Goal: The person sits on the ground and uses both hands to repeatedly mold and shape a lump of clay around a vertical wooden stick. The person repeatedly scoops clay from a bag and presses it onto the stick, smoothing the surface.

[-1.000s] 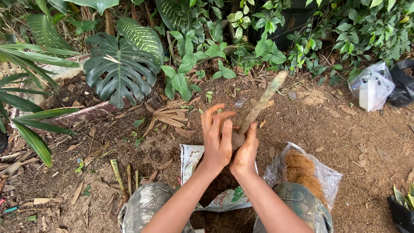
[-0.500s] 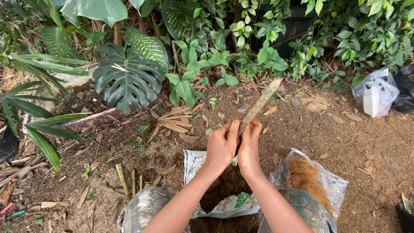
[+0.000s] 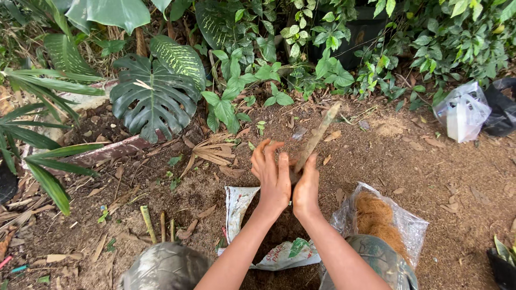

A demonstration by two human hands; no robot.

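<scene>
A bare, pale brown plant stem [image 3: 318, 136] leans up and to the right from between my two hands. My left hand [image 3: 273, 180] and my right hand [image 3: 306, 189] press together around the base of the stem, fingers pointing away from me. Whatever is at the stem's base is hidden by my palms. Right below my hands lies an open white sack [image 3: 240, 205] with dark soil inside. My forearms run down to my knees in camouflage trousers [image 3: 166, 267].
A clear plastic bag of brown coconut fibre [image 3: 379, 220] lies at my right knee. A white plastic bag [image 3: 461, 113] and a black one [image 3: 502, 107] sit at the far right. Large leafy plants [image 3: 156, 94] line the back. Short cut stems [image 3: 148, 223] stick up at left.
My hands have closed more tightly round the stem's base and sunk slightly toward the sack. The view has tilted a little, so the plants sit lower in frame.
</scene>
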